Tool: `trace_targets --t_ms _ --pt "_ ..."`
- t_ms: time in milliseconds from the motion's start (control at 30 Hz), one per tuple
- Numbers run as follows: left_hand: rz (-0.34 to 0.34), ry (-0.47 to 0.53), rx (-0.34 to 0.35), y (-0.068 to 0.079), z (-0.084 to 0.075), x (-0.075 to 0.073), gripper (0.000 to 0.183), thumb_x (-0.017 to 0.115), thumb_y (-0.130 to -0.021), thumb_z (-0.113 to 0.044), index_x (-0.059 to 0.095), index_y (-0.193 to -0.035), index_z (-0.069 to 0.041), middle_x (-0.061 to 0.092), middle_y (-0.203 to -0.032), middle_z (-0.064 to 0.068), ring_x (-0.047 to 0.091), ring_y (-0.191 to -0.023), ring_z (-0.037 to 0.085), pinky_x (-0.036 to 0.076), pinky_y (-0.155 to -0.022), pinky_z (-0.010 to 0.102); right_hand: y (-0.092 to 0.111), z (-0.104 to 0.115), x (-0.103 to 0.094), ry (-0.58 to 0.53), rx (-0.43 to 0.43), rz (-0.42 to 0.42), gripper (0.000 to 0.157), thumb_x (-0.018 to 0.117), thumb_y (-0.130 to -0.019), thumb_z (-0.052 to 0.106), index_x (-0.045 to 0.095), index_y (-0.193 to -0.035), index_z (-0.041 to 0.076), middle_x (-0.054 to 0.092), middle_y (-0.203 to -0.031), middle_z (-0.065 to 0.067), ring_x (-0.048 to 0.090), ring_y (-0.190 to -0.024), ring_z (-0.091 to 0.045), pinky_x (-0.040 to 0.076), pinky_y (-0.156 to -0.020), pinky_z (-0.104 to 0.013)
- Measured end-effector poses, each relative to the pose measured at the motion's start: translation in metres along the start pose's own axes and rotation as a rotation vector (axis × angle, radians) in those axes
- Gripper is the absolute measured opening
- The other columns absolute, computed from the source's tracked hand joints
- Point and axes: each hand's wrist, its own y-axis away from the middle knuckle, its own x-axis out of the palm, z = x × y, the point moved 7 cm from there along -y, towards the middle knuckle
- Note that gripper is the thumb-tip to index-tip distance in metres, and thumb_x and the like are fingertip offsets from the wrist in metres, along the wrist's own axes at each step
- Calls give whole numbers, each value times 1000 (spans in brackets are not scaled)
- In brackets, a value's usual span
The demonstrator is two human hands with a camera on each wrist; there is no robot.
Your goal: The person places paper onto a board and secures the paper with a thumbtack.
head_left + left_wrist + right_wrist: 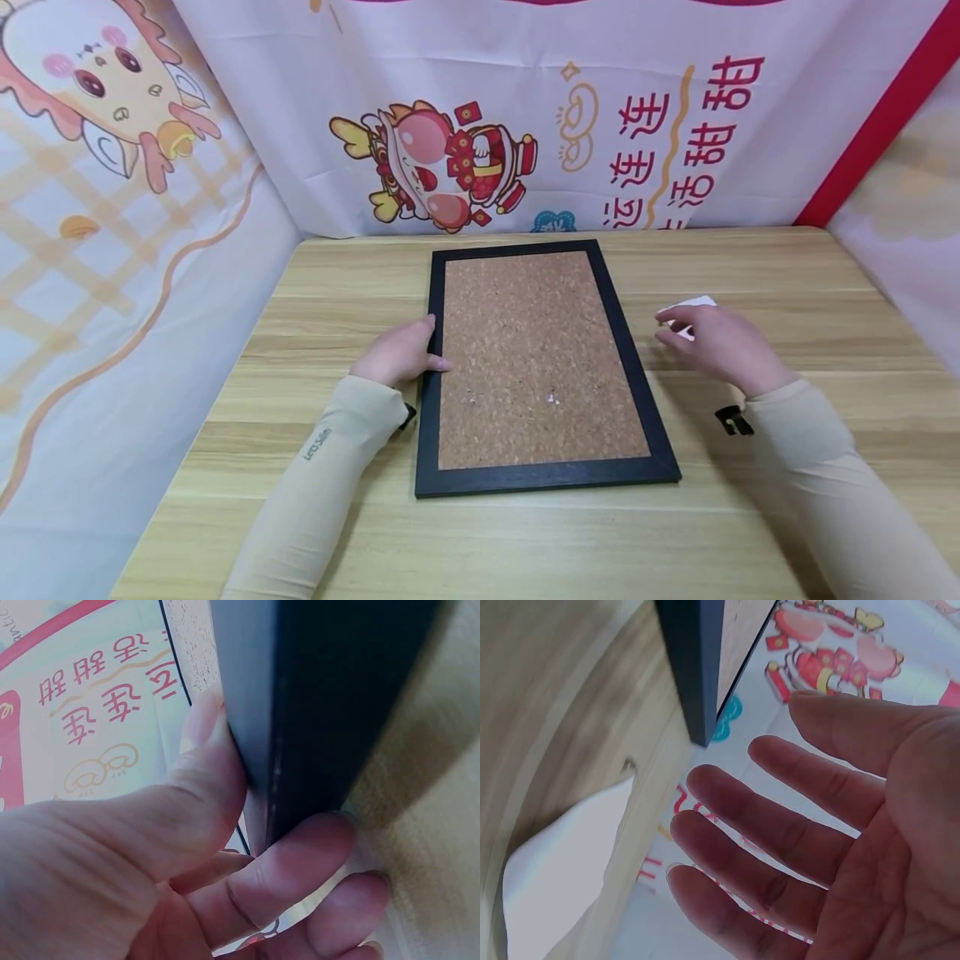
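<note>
A cork board [525, 358] with a black frame [540, 477] lies on the wooden table. My left hand [397, 352] grips the frame's left side; in the left wrist view its thumb [206, 742] lies along the cork side and its fingers [300, 855] bend at the outer edge. To the right of the board, my right hand [723, 343] hovers, holding nothing, its fingers loosely spread in the right wrist view. Partly hidden beneath it is a white sheet [566, 870], perhaps paper. A tiny dark object [629, 763], too small to identify, sits by the sheet's tip.
Small whitish marks [553, 398] show on the lower part of the cork. Behind the wooden table [570, 550] hangs a printed white cloth [300, 108], and another printed cloth [97, 275] covers the left side.
</note>
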Motion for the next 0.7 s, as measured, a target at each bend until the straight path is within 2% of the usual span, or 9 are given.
trace_targets --t_ms 200,400,567,700 --pt "1 -7 3 -1 1 -1 87 72 -91 -35 24 -155 1 31 -156 21 34 -141 36 32 -112 51 1 -22 -6 0 69 49 40 63 -97 24 62 -126 -4 68 -107 -25 65 -94 -38 49 -81 -56" --pt "-1 -9 14 -2 -1 -1 87 72 -91 -36 26 -155 1 34 -155 21 37 -140 36 33 -111 50 5 -54 -11 30 190 115 54 60 -98 32 52 -136 -6 53 -128 -37 51 -115 -53 40 -93 -66" --pt "-1 -3 11 0 -1 -2 86 72 -91 -35 27 -154 1 35 -155 21 37 -140 35 33 -111 50 5 -77 4 75 226 183 79 65 -93 46 39 -144 -9 42 -136 -41 42 -123 -58 34 -99 -69" --pt "-5 -3 13 2 -1 -3 84 72 -91 -35 29 -154 2 36 -154 22 38 -139 36 34 -111 50 3 -80 21 94 235 237 93 71 -86 53 34 -146 -9 41 -137 -42 42 -123 -58 34 -100 -68"
